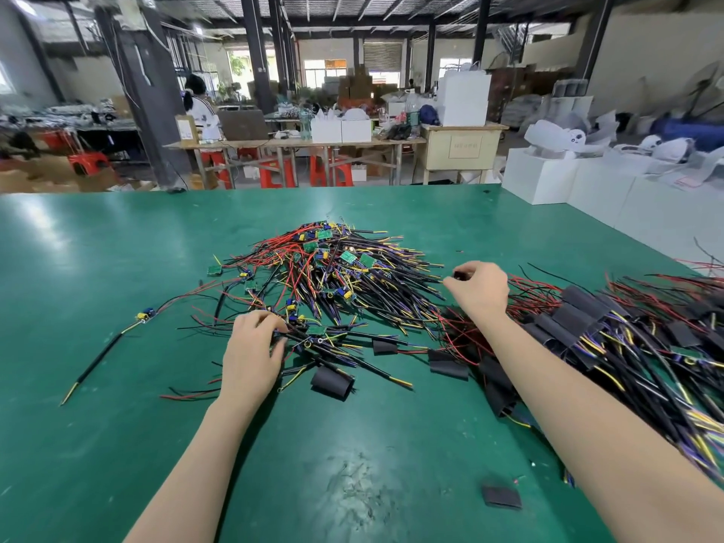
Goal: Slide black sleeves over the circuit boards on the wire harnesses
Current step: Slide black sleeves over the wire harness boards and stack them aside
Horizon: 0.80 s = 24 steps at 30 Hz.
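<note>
A tangled pile of wire harnesses [333, 276] with small green circuit boards lies in the middle of the green table [98, 268]. My left hand [252, 346] grips a bundle of black wires at the pile's near edge. My right hand [478, 288] is raised at the pile's right side, and its fingertips pinch a small black piece. Loose black sleeves lie nearby: one [332, 382] just right of my left hand, another [448, 362] under my right forearm. A heap of sleeved harnesses [627, 346] fills the right side.
A flat black sleeve [501, 496] lies alone near the table's front right. One harness [102, 352] lies apart at the left. White boxes [587, 182] stand past the table's far right corner. A person stands at distant workbenches.
</note>
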Available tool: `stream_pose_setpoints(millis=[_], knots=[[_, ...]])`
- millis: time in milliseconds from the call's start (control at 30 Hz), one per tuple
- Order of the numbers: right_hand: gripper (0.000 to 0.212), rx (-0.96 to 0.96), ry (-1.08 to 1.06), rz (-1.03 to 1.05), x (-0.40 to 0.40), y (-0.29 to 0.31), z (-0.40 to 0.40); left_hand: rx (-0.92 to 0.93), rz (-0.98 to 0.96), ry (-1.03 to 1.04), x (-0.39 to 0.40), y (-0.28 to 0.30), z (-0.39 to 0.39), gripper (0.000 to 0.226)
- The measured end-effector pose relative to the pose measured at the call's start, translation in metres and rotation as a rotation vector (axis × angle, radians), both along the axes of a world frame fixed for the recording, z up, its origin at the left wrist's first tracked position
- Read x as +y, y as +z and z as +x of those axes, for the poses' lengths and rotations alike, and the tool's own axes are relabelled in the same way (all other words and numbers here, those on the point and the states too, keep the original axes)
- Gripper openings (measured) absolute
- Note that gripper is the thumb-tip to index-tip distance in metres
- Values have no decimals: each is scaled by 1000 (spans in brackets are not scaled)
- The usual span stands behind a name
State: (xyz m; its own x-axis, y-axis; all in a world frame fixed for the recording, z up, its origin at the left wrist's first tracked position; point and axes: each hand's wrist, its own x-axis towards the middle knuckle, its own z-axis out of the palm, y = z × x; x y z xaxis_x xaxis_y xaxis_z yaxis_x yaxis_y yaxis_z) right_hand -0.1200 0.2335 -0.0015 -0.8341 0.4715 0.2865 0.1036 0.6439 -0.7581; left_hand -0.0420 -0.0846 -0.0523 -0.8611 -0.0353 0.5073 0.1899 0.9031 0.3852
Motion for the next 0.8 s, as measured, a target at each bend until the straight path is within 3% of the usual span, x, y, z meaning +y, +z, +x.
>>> stream_pose_setpoints(millis=[233,400,500,600,700,800], knots=[[12,46,26,-19,4,5,2,145,-131,39,-4,17,3,18],[13,43,34,268,13,14,8,153,-163,156,-15,22,6,18],[11,98,84,303,14,28,16,186,-161,205,-21,24,5,14],[9,129,258,206,6,36,42,263,-89,253,-34,28,3,11],[16,20,515,135,-8,25,82,332,46,292,-40,32,4,8],[25,-93,718,167,-22,0,114,318,212,170,-31,37,8,9]])
